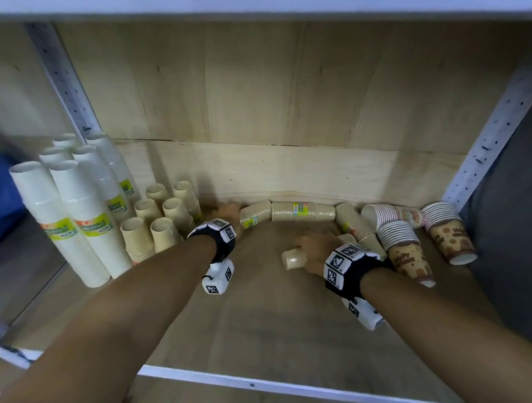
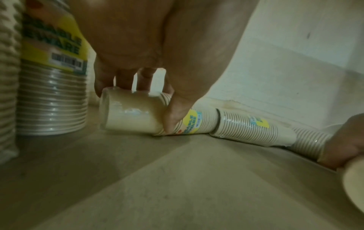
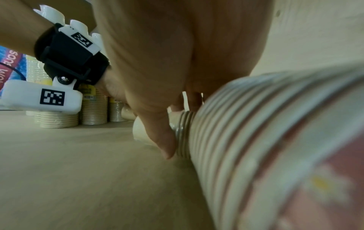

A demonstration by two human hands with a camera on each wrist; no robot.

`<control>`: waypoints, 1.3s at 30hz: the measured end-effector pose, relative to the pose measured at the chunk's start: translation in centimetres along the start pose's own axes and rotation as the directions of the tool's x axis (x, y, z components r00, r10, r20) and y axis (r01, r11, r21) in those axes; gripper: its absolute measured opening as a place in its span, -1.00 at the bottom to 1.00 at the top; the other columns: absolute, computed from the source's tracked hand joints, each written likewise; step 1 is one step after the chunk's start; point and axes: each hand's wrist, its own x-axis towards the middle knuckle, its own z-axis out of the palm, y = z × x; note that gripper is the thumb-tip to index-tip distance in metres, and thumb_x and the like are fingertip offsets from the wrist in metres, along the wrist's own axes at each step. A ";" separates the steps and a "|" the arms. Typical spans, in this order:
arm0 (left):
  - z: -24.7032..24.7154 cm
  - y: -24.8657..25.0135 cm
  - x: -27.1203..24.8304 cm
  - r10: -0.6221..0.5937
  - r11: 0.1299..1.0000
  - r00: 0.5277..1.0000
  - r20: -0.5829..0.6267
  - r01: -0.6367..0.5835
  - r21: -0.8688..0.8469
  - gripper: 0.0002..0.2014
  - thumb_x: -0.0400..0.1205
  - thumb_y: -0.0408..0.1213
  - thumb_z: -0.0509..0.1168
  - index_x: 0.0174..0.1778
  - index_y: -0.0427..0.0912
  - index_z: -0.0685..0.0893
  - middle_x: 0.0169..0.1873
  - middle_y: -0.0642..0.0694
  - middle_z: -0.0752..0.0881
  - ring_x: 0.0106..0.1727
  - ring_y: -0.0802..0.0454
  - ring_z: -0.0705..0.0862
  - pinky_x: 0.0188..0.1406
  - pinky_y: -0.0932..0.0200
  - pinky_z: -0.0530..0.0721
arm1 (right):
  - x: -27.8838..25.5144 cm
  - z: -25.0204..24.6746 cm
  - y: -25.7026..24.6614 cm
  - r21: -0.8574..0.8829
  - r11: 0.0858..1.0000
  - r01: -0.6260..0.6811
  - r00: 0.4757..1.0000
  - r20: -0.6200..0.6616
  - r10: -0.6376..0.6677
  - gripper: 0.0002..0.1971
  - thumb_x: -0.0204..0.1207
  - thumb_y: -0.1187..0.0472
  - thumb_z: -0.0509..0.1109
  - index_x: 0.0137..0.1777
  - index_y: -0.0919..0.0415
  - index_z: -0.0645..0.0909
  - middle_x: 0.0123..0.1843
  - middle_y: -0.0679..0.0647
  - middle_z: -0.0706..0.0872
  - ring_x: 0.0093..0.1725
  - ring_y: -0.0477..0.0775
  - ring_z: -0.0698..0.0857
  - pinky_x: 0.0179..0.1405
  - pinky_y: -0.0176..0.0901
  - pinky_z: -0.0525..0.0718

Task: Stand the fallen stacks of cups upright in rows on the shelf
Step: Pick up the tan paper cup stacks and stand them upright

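Note:
Several stacks of paper cups lie fallen along the back of the wooden shelf (image 1: 265,310). My left hand (image 1: 228,211) grips the narrow end of a fallen tan stack (image 1: 256,216); in the left wrist view the left hand (image 2: 138,105) has its thumb and fingers curled round that tan stack (image 2: 130,115). My right hand (image 1: 311,248) holds a fallen cream stack (image 1: 293,259) nearer the front; the right wrist view shows the right hand (image 3: 177,127) with its thumb against this stack's rims (image 3: 183,132). Another tan stack (image 1: 302,212) lies between the two.
Tall white stacks (image 1: 72,213) and short tan stacks (image 1: 163,220) stand upright in rows at the left. Brown printed stacks (image 1: 407,248) (image 1: 450,233) lie fallen at the right by the metal post (image 1: 491,137). The upper shelf (image 1: 246,6) hangs overhead.

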 end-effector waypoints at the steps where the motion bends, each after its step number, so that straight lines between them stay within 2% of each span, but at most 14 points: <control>1: 0.2 0.0 0.5 -0.001 1.000 1.000 0.014 0.001 0.007 -0.55 0.52 -0.14 0.34 0.37 0.11 0.56 0.24 -0.16 0.66 0.18 -0.25 0.69 0.17 -0.12 0.71 | -0.1 -0.1 -0.1 0.007 1.000 -0.001 1.000 -0.015 0.001 -0.58 0.44 0.25 0.44 0.32 0.11 0.57 0.27 0.07 0.61 0.28 0.16 0.61 0.28 0.02 0.49; 4: 2.0 -0.8 3.6 0.020 1.000 0.997 0.068 -0.019 -0.013 -0.50 0.40 -0.04 0.39 0.31 0.10 0.62 0.14 -0.08 0.75 0.08 -0.12 0.76 0.05 -0.06 0.77 | -0.4 -0.9 -0.3 0.042 0.999 0.000 0.997 -0.082 0.004 -0.59 0.44 0.25 0.45 0.30 0.18 0.53 0.27 0.11 0.59 0.28 0.19 0.60 0.20 0.00 0.53; 6: 1.8 -0.6 4.0 0.034 0.999 0.995 0.095 -0.031 -0.026 -0.45 0.38 0.04 0.38 0.33 0.07 0.63 0.15 -0.06 0.76 0.08 -0.10 0.77 0.04 -0.06 0.78 | -0.5 -1.7 -0.5 0.065 0.998 -0.002 0.994 -0.112 0.010 -0.63 0.49 0.26 0.41 0.29 0.24 0.51 0.29 0.15 0.60 0.29 0.22 0.61 0.17 0.01 0.55; 10: -2.6 1.4 0.7 0.051 0.998 0.993 0.108 -0.053 0.015 -0.53 0.52 -0.12 0.40 0.34 -0.18 0.62 0.23 -0.20 0.70 0.19 -0.23 0.71 0.17 -0.13 0.71 | -0.6 -3.5 -1.3 0.116 0.991 -0.065 0.986 -0.143 0.081 -0.65 0.59 0.27 0.30 0.36 0.27 0.44 0.34 0.21 0.58 0.33 0.28 0.60 0.07 0.05 0.56; 14: -5.6 2.4 -2.7 0.047 0.998 0.998 0.045 -0.049 0.043 -0.53 0.55 -0.25 0.43 0.38 -0.25 0.55 0.33 -0.24 0.59 0.31 -0.24 0.60 0.28 -0.04 0.61 | -0.8 -4.8 -2.1 0.178 0.979 -0.096 0.968 -0.211 0.133 -0.61 0.59 0.38 0.22 0.42 0.33 0.37 0.37 0.29 0.54 0.34 0.35 0.58 0.13 0.15 0.61; 16: -6.4 2.7 -3.7 0.039 0.999 0.999 -0.008 -0.038 0.020 -0.56 0.56 -0.28 0.43 0.36 -0.26 0.59 0.29 -0.24 0.63 0.30 -0.23 0.63 0.28 -0.02 0.62 | -0.9 -5.4 -2.5 0.239 0.964 -0.112 0.956 -0.237 0.171 -0.59 0.57 0.36 0.24 0.42 0.33 0.36 0.37 0.30 0.56 0.32 0.36 0.59 0.13 0.14 0.62; 20: -7.8 2.9 -5.4 0.055 0.998 0.996 -0.073 -0.055 -0.005 -0.60 0.52 -0.36 0.44 0.30 -0.25 0.64 0.22 -0.24 0.68 0.24 -0.23 0.66 0.27 -0.05 0.65 | -1.0 -6.2 -4.0 0.432 0.891 -0.141 0.922 -0.271 0.277 -0.55 0.49 0.25 0.39 0.33 0.30 0.38 0.24 0.29 0.64 0.20 0.35 0.66 -0.03 0.01 0.59; 23: -9.0 2.8 -6.5 0.087 0.996 0.992 -0.091 -0.089 -0.024 -0.58 0.49 -0.36 0.49 0.28 -0.21 0.64 0.21 -0.21 0.68 0.24 -0.20 0.66 0.25 -0.02 0.65 | -1.4 -6.5 -5.5 0.527 0.839 -0.135 0.900 -0.288 0.326 -0.57 0.45 0.30 0.37 0.29 0.27 0.34 0.13 0.27 0.66 0.10 0.34 0.68 -0.17 -0.05 0.55; 25: -9.7 2.6 -7.3 0.115 0.991 0.988 -0.104 -0.122 -0.055 -0.57 0.48 -0.34 0.51 0.27 -0.17 0.64 0.22 -0.18 0.67 0.23 -0.18 0.66 0.19 0.05 0.65 | -1.6 -6.5 -6.4 0.557 0.820 -0.134 0.895 -0.287 0.342 -0.56 0.45 0.32 0.37 0.29 0.26 0.31 0.09 0.25 0.66 0.08 0.32 0.68 -0.18 -0.06 0.55; 29: -10.5 2.9 -9.1 0.179 0.982 0.984 -0.012 -0.179 -0.056 -0.64 0.47 -0.36 0.49 0.17 -0.11 0.64 0.21 -0.15 0.62 0.10 -0.12 0.63 -0.12 0.16 0.56 | -1.6 -6.3 -7.8 0.596 0.789 -0.146 0.891 -0.267 0.367 -0.54 0.43 0.30 0.43 0.27 0.26 0.31 0.01 0.21 0.63 0.08 0.30 0.68 -0.17 -0.04 0.61; 33: -10.9 3.1 -10.4 0.204 0.978 0.977 0.059 -0.202 -0.050 -0.64 0.51 -0.42 0.46 0.24 -0.19 0.68 0.26 -0.19 0.61 0.23 -0.16 0.65 -0.10 0.18 0.54 | -1.9 -5.8 -8.6 0.638 0.759 -0.131 0.907 -0.233 0.352 -0.53 0.46 0.24 0.43 0.27 0.24 0.30 0.10 0.19 0.66 0.04 0.25 0.68 -0.06 0.05 0.72; 36: -10.8 3.0 -11.1 0.220 0.975 0.972 0.083 -0.216 -0.059 -0.62 0.53 -0.43 0.44 0.28 -0.20 0.66 0.29 -0.19 0.60 0.25 -0.16 0.64 -0.08 0.18 0.56 | -2.1 -5.5 -8.9 0.620 0.771 -0.146 0.908 -0.225 0.354 -0.52 0.50 0.19 0.41 0.33 0.24 0.29 0.06 0.20 0.63 0.01 0.24 0.67 -0.24 -0.03 0.61; 39: -10.7 2.8 -11.5 0.238 0.969 0.967 0.087 -0.230 -0.089 -0.59 0.54 -0.46 0.41 0.33 -0.18 0.63 0.34 -0.18 0.59 0.31 -0.13 0.62 -0.07 0.22 0.50 | -1.9 -5.3 -9.0 0.633 0.760 -0.148 0.906 -0.221 0.361 -0.45 0.47 0.16 0.42 0.38 0.24 0.27 0.08 0.22 0.63 0.02 0.27 0.70 -0.27 -0.06 0.58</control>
